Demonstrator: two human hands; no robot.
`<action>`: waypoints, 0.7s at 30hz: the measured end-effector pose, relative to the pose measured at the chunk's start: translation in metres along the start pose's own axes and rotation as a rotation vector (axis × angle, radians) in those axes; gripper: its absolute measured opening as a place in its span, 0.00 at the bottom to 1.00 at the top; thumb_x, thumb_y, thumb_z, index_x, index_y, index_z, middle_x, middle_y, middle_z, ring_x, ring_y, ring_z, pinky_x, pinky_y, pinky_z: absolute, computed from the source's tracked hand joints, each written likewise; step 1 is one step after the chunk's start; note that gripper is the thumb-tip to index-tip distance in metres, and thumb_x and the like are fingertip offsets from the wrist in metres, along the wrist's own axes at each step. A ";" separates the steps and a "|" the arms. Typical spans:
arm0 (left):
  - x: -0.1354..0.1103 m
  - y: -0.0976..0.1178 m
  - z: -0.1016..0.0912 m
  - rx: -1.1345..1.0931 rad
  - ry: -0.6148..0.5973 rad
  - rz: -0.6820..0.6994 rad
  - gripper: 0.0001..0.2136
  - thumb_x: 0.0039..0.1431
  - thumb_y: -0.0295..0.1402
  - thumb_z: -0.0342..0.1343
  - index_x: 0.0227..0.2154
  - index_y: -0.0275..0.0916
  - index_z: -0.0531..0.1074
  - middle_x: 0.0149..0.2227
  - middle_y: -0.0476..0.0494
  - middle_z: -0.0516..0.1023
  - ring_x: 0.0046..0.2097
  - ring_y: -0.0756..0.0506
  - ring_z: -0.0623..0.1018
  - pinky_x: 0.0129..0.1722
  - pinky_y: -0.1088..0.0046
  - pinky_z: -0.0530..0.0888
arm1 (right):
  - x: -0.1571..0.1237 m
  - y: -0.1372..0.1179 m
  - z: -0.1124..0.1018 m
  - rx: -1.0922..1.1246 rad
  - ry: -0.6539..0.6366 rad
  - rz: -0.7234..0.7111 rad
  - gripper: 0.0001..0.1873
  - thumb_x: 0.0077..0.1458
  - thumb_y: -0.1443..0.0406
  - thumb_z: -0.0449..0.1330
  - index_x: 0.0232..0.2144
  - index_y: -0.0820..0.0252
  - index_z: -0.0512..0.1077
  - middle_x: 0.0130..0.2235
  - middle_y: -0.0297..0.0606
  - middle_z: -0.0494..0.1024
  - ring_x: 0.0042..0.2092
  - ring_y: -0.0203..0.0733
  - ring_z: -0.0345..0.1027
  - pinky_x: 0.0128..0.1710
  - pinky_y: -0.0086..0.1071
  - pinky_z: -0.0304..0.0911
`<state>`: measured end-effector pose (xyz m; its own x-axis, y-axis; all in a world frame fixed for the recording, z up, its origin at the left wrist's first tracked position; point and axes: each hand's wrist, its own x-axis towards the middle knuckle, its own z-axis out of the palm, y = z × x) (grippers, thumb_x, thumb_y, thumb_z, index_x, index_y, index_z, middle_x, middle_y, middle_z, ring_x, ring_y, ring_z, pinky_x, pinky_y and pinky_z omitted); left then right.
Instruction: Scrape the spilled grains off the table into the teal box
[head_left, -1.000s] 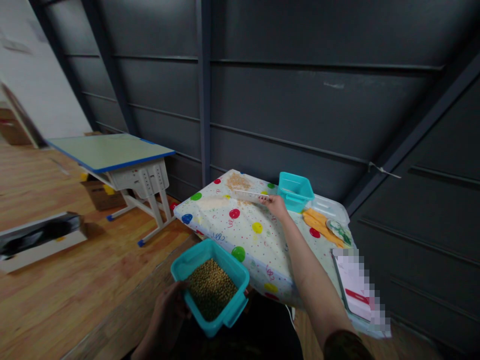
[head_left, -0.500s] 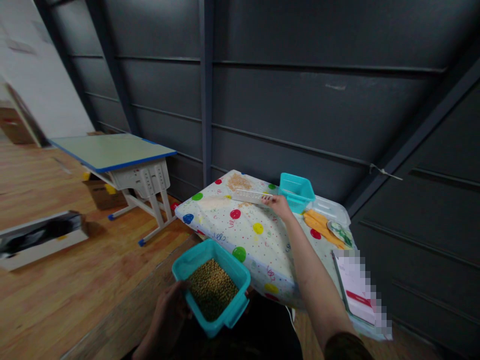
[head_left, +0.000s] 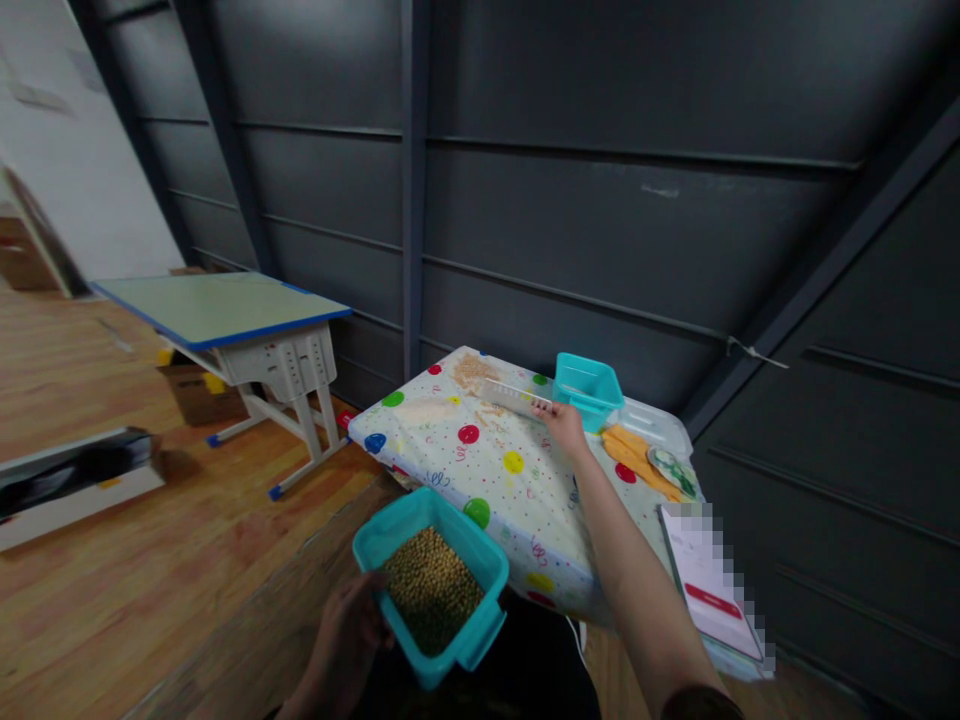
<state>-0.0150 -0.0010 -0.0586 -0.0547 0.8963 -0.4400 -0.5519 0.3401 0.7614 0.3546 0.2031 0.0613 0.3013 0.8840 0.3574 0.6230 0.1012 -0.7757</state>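
Note:
My left hand grips the near left side of a teal plastic tub filled with yellow-green beans, held below the table's front edge. My right hand reaches across the table and holds one end of a white ruler-like strip. The strip lies flat on the dotted tablecloth, beside a scatter of pale grains at the table's far left corner.
A second teal tub stands at the back of the table by a clear lid, orange strips and a green-printed packet. A blurred card lies at the right edge. A blue-edged desk stands left on the wooden floor.
The strip in my right hand has slid a little toward me across the grains. The tub in my left hand has stayed about where it was; the view shifted slightly.

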 end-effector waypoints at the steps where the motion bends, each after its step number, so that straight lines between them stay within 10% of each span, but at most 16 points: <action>1: 0.000 0.000 0.001 0.005 0.011 0.007 0.22 0.37 0.49 0.78 0.17 0.41 0.71 0.13 0.55 0.68 0.15 0.50 0.67 0.15 0.73 0.63 | -0.004 0.002 -0.001 -0.012 0.022 -0.005 0.14 0.53 0.55 0.69 0.26 0.60 0.81 0.19 0.29 0.70 0.26 0.40 0.60 0.30 0.33 0.54; 21: -0.028 0.011 0.028 0.032 -0.075 -0.045 0.20 0.32 0.44 0.78 0.15 0.40 0.72 0.13 0.52 0.70 0.15 0.50 0.69 0.15 0.73 0.66 | -0.046 -0.001 0.005 -0.227 0.054 -0.099 0.12 0.62 0.62 0.63 0.36 0.58 0.87 0.36 0.43 0.89 0.38 0.53 0.82 0.39 0.35 0.66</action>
<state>0.0035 -0.0139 -0.0245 0.0323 0.8984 -0.4380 -0.5253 0.3880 0.7573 0.3364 0.1645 0.0434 0.2653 0.8487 0.4575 0.7955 0.0754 -0.6012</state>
